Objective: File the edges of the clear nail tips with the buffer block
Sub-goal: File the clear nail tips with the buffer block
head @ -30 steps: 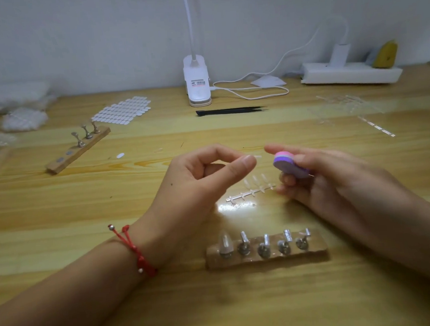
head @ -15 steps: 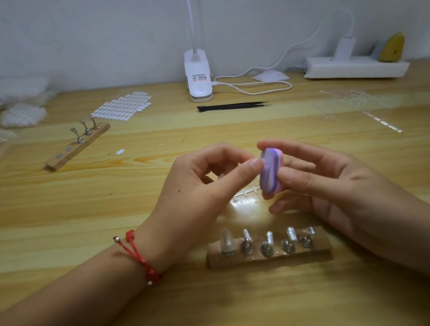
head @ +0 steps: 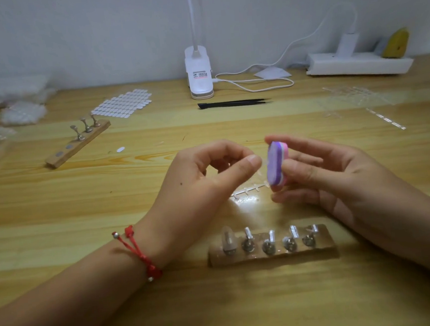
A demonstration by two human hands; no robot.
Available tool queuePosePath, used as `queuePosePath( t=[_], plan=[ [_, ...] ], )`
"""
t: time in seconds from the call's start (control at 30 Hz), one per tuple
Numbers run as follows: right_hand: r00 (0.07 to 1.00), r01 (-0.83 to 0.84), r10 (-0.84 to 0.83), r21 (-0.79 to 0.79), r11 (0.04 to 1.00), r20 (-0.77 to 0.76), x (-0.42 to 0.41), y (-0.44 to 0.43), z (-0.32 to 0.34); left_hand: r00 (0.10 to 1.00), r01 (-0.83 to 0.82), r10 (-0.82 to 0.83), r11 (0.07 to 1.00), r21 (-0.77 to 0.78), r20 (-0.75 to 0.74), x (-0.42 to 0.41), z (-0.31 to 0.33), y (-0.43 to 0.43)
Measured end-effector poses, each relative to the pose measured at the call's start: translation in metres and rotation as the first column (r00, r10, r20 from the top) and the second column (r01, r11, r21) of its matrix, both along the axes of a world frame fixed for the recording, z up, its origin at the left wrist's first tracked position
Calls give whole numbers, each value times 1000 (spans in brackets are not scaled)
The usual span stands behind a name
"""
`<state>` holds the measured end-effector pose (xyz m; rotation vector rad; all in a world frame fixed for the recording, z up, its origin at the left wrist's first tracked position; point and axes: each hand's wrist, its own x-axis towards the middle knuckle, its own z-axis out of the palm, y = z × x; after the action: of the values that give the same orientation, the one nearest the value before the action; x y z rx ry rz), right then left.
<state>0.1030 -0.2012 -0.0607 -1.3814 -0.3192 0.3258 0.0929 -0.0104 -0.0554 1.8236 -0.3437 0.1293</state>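
From my head camera I look down at a wooden stand (head: 272, 257) lying on the table (head: 58, 206) close in front of me, with five metal pegs in a row. The leftmost peg carries one clear nail tip (head: 227, 237); the other four show only small bright tops.

Both hands are raised above and just beyond this stand, near each other but not touching. My right hand (head: 338, 178), beyond the stand's right end, grips the buffer block (head: 275, 164) between thumb and fingers. The block stands on end, purple face turned toward my left hand, pink layer on the far side.

My left hand (head: 203, 187), beyond the stand's left end, has its fingers curled, the thumb tip stretched toward the block and stopping just beside it. Whether a clear tip sits in that pinch I cannot tell. A red cord bracelet (head: 138, 251) circles that wrist.

On the table between the stand and my hands lies a strip of clear nail tips (head: 248, 190), partly hidden by them.

Far beyond the stand, black tweezers (head: 235, 103) lie in front of a white lamp base (head: 199, 76). Far to the stand's left rests a second wooden stand (head: 78, 145), with a sheet of white stickers (head: 122, 105) behind it. Far to the right, by the wall, is a white power strip (head: 358, 65).
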Motion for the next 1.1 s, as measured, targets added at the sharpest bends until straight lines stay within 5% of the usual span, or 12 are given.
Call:
queuePosePath(
  t=[1.1],
  plan=[
    [999,-16,17,36,999,-40,0,1,-2,1000,-25,24,996,82,20,-3,1,-4]
  ],
)
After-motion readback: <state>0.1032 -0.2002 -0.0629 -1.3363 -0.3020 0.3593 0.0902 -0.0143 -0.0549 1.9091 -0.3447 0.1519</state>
